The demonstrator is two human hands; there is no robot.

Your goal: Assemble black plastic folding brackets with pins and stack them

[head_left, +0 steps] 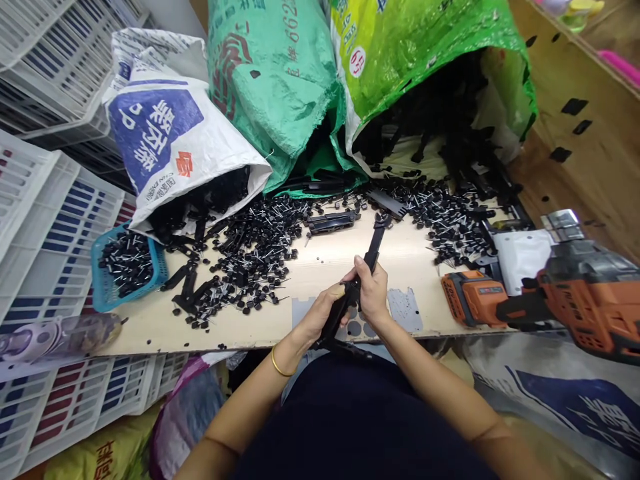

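Both my hands are wrapped round a long black plastic part [373, 252], which slants over the table's front edge close to my body. My left hand [323, 312], below a gold bangle, grips its lower stretch. Just above, my right hand [373, 290] holds the middle, with the thumb pressed along it. The forked far end points away from me over the bare wood. Beyond the hands lie a black rectangular part [333, 221] and a flat comb-ended black piece [389, 203]. A grey perforated plate [405, 310] rests on the table under the hands, partly hidden.
Small black-headed pins [255, 247] are heaped left, more pins [460, 220] right. A blue basket [163, 267] of pins and a bottle [60, 337] stand left. White [200, 133], teal [280, 93] and green [425, 47] sacks line the back. An orange power tool [590, 300] lies right.
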